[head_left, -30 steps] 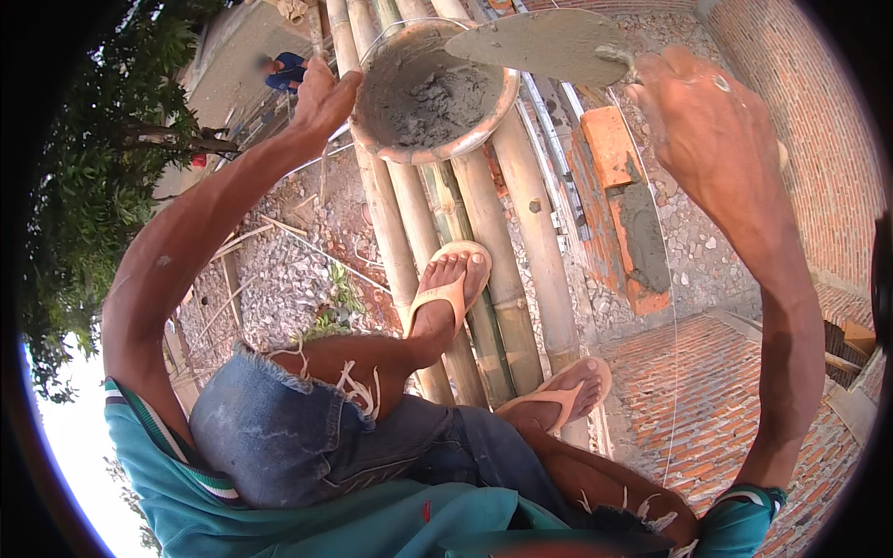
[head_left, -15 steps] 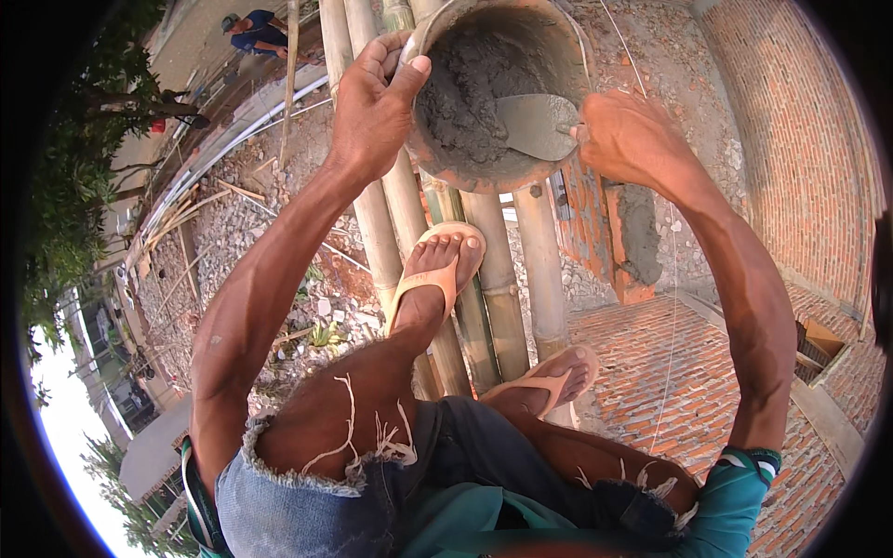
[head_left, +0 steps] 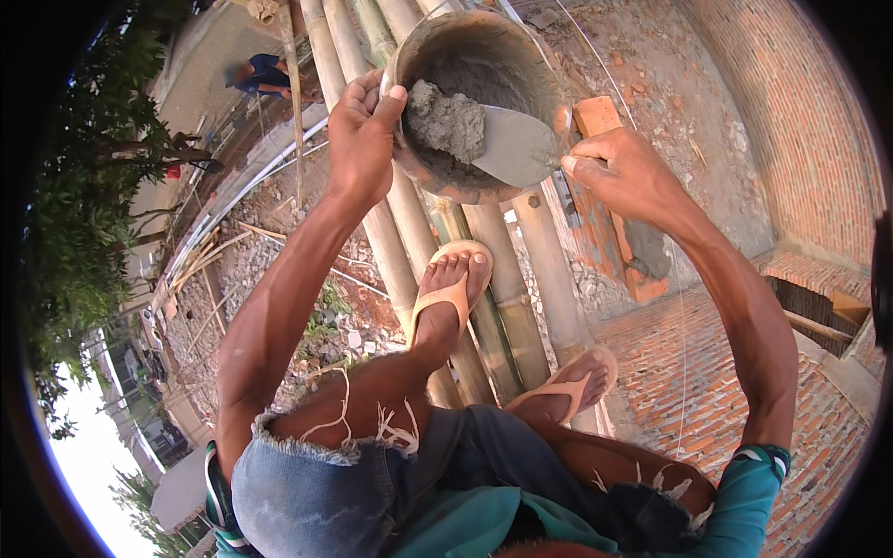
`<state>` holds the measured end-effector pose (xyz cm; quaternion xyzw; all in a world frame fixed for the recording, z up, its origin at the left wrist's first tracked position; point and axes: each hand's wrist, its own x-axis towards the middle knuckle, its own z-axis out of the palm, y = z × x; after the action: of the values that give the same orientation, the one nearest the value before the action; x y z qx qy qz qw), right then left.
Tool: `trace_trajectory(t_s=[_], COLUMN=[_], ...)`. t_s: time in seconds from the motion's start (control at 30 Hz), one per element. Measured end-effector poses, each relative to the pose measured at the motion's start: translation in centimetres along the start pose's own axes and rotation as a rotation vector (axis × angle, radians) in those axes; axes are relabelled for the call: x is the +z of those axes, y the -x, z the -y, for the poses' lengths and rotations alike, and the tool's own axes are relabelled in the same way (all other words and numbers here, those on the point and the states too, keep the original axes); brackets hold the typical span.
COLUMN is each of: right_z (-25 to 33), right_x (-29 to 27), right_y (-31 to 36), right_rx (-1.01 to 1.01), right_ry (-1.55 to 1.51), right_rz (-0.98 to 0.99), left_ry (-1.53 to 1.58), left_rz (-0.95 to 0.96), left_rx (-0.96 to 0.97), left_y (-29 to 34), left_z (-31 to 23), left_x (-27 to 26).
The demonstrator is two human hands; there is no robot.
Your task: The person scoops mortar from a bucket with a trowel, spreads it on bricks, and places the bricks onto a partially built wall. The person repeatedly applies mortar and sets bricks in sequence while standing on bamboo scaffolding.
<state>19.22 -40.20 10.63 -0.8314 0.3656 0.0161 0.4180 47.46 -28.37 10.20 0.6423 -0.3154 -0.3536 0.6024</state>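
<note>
While the left hand (head_left: 365, 139) grips the rim of the bucket (head_left: 544, 79) at nine o'clock, the right hand (head_left: 628, 172), at its four o'clock, is closed around the trowel (head_left: 521, 149); between both hands, inside the bucket's mouth, the trowel's blade points toward ten o'clock, with grey mortar (head_left: 448, 123) at its tip.

1. Mortar (head_left: 448, 123): damp-looking, lumpy, super rough.
2. Trowel (head_left: 523, 149): flat metal blade, pretty smooth, dull grey film on it.
3. Bucket (head_left: 510, 67): matt and crusty, plastic or rubber, can't tell.
4. Bamboo poles (head_left: 503, 279): smooth-ish wood with ridged joints.
5. Brick wall (head_left: 819, 116): matt, coarse.
6. Shorts (head_left: 312, 498): faded denim, frayed hems.
7. Sandals (head_left: 450, 298): matt, smooth, rubbery-looking.
8. Shirt (head_left: 744, 498): soft-looking cloth.
</note>
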Motion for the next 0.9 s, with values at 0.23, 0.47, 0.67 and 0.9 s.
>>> trace_trajectory(t_s=[0.23, 0.47, 0.67, 0.9], right_z=[-2.5, -8.8, -13.1, -15.2], right_x=[-3.9, -3.5, 2.3, 9.1], right_y=[7.2, 24.0, 30.9, 30.7], right_rx=[-0.118, 0.293, 0.679, 0.703], right_ry=[-0.128, -0.173, -0.156, 0.102], right_rz=[-0.27, -0.517, -0.482, -0.493], left_ry=[-0.064, -0.374, -0.883, -0.83], left_rz=[-0.092, 0.015, -0.028, 0.268], left_rx=[-0.177, -0.482, -0.332, 0.086], left_y=[-6.2, -12.7, -13.3, -12.4], left_z=[1.8, 4.8, 2.2, -5.5], left_x=[-6.4, -16.5, -17.6, -7.1])
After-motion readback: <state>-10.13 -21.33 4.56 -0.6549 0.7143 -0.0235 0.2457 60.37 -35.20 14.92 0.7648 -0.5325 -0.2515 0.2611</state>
